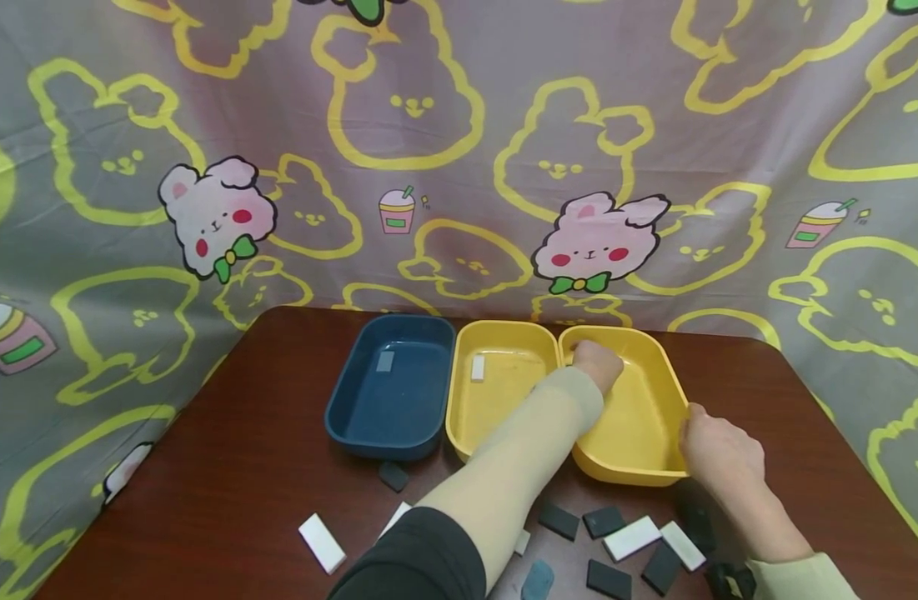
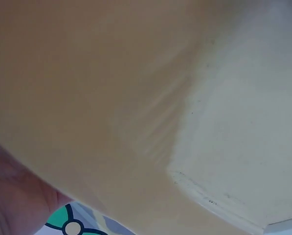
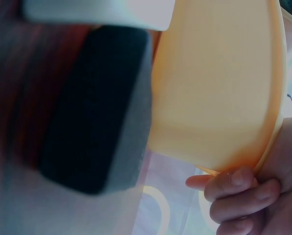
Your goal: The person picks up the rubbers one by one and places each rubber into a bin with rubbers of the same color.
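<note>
The right-hand yellow bin (image 1: 639, 417) sits beside a second yellow bin (image 1: 504, 337), their rims close together. My left hand (image 1: 598, 365) reaches across and grips its far-left rim; much of the fingers is hidden in the head view. On the opposite side, my right hand (image 1: 723, 446) holds the bin's right rim. Curled fingers (image 3: 241, 196) show at that rim in the right wrist view. The bin's pale wall (image 2: 111, 98) fills much of the left wrist view, with part of my left hand (image 2: 18, 196) at the lower left.
A blue bin (image 1: 402, 429) with a grey-blue block (image 1: 385, 361) stands leftmost. One white block (image 1: 478, 367) lies in the middle bin. Several black and white blocks, including a white one (image 1: 322, 543) and a black one (image 1: 609, 578), are scattered on the brown table (image 1: 226, 467). A patterned curtain (image 1: 459, 167) hangs behind.
</note>
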A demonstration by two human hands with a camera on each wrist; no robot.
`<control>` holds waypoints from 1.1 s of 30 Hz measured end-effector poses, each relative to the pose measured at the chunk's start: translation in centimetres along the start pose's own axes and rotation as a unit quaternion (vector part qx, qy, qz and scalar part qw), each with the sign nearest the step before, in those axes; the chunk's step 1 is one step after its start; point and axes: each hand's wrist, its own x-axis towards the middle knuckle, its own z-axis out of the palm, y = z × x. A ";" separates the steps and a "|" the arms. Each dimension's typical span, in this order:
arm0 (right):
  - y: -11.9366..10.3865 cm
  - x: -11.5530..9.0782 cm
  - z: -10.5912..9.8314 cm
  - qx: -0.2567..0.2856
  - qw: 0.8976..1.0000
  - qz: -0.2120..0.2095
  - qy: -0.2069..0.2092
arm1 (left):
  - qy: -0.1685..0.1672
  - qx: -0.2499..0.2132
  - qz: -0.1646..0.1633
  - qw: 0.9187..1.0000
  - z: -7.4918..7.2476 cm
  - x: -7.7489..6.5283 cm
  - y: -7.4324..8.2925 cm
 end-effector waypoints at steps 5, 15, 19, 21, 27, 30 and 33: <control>0.1 -0.1 0.0 0.001 1.000 -0.003 0.008 | 0.014 -0.002 -0.007 1.000 0.4 0.3 0.2; 0.1 -0.1 0.1 0.004 1.000 -0.002 0.004 | 0.006 -0.001 -0.008 1.000 0.4 0.3 0.3; 0.1 0.0 0.0 0.008 1.000 -0.003 0.002 | 0.007 -0.002 -0.010 1.000 0.4 0.1 0.1; 0.0 0.0 0.0 0.009 1.000 -0.005 0.003 | 0.020 -0.002 0.000 1.000 0.4 -0.2 -0.4; -0.3 0.1 -0.2 0.005 1.000 -0.002 -0.001 | 0.071 -0.045 0.042 0.996 -0.5 -0.8 -4.0; -0.3 0.1 -0.2 0.002 1.000 -0.002 -0.006 | 0.082 -0.072 0.055 0.992 -1.4 -1.1 -6.1; -0.1 0.1 -0.3 0.000 1.000 -0.005 -0.008 | 0.085 -0.076 0.063 0.991 -2.3 -1.5 -8.2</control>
